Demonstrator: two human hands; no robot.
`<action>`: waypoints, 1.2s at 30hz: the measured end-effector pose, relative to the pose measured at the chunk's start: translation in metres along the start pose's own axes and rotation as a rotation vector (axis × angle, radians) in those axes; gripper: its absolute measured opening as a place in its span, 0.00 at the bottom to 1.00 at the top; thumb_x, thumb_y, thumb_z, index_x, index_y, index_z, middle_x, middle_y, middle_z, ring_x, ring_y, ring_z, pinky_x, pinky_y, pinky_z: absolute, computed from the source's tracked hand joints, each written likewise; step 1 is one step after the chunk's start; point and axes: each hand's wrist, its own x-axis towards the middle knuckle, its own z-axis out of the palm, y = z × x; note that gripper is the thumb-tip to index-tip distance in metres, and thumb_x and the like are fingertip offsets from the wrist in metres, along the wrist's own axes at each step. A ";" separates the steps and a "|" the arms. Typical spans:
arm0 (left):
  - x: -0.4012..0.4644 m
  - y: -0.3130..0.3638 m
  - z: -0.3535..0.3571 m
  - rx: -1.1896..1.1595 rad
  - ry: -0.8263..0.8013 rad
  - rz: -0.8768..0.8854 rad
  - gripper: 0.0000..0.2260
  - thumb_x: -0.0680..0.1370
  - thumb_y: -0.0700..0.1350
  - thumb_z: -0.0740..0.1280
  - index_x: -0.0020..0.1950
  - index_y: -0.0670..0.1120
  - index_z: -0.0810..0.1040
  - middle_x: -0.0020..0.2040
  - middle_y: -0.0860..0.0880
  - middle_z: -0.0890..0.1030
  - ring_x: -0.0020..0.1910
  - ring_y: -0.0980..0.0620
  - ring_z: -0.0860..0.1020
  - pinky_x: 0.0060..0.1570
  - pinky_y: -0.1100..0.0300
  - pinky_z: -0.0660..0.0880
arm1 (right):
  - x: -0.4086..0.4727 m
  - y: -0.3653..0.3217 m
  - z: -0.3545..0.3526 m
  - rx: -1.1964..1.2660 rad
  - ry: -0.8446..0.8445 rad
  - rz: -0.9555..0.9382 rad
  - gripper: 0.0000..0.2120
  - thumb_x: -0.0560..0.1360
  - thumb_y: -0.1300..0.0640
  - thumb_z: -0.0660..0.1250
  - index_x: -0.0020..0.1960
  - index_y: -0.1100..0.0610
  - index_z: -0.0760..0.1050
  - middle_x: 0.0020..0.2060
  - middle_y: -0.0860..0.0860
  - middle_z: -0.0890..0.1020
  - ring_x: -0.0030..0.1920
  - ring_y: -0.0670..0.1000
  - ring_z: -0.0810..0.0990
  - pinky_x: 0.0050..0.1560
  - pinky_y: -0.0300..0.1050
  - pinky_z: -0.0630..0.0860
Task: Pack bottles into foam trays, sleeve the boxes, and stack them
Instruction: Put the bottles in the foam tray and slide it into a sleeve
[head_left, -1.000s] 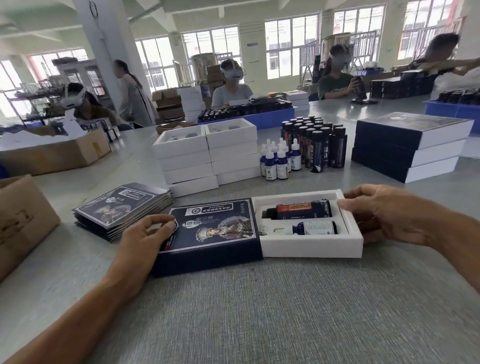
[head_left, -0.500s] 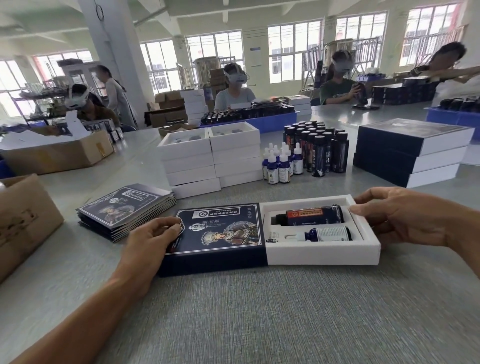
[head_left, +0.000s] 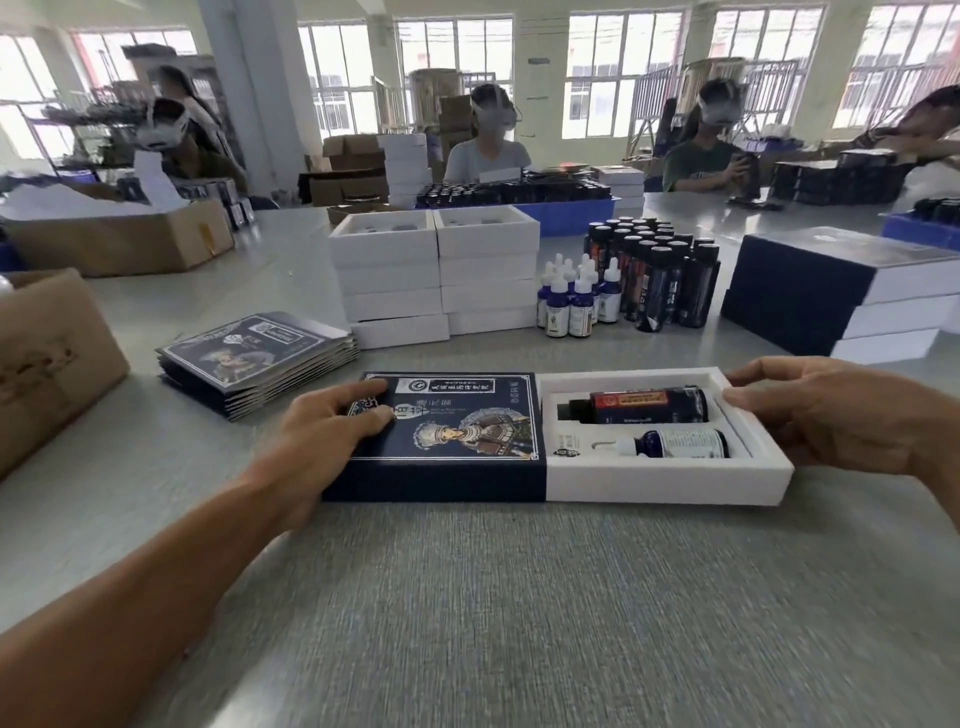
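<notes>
A white foam tray (head_left: 665, 480) lies on the grey table, its left half inside a dark blue printed sleeve (head_left: 457, 431). In the tray's open right half lie a dark bottle (head_left: 649, 405) with a red label and a small blue dropper bottle (head_left: 675, 443). My left hand (head_left: 322, 431) rests flat on the sleeve's left end, fingers on its top. My right hand (head_left: 836, 415) grips the tray's right end, thumb on the far rim.
Flat sleeves (head_left: 260, 358) are stacked at the left. Behind stand two stacks of empty white trays (head_left: 436, 275), standing dropper bottles (head_left: 571, 296) and dark bottles (head_left: 660, 275). Finished sleeved boxes (head_left: 841, 291) are stacked at the right. Cardboard boxes (head_left: 47, 358) stand left. People work across the table.
The tray sits about as deep in the sleeve as before. My left hand has slid further onto the sleeve's top. The head camera has moved closer and lower.
</notes>
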 end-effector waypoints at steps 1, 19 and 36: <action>0.000 0.000 0.000 0.001 -0.017 -0.002 0.12 0.75 0.47 0.73 0.53 0.64 0.82 0.56 0.49 0.83 0.50 0.48 0.83 0.56 0.47 0.78 | 0.000 0.000 -0.001 -0.005 -0.009 0.000 0.22 0.68 0.54 0.73 0.61 0.56 0.77 0.51 0.60 0.86 0.43 0.57 0.87 0.36 0.48 0.83; -0.009 0.009 0.011 0.180 -0.151 0.054 0.31 0.62 0.69 0.69 0.65 0.70 0.71 0.59 0.53 0.78 0.46 0.52 0.83 0.48 0.50 0.80 | 0.001 -0.010 0.132 -0.053 -0.133 -0.240 0.12 0.81 0.53 0.65 0.55 0.60 0.82 0.47 0.52 0.87 0.47 0.49 0.86 0.44 0.39 0.82; -0.001 0.025 0.057 0.004 -0.141 0.284 0.37 0.52 0.74 0.75 0.60 0.69 0.78 0.60 0.68 0.79 0.58 0.58 0.80 0.60 0.52 0.72 | -0.008 -0.014 0.083 0.072 0.003 -0.086 0.24 0.67 0.49 0.78 0.57 0.53 0.73 0.46 0.56 0.86 0.44 0.53 0.87 0.42 0.48 0.83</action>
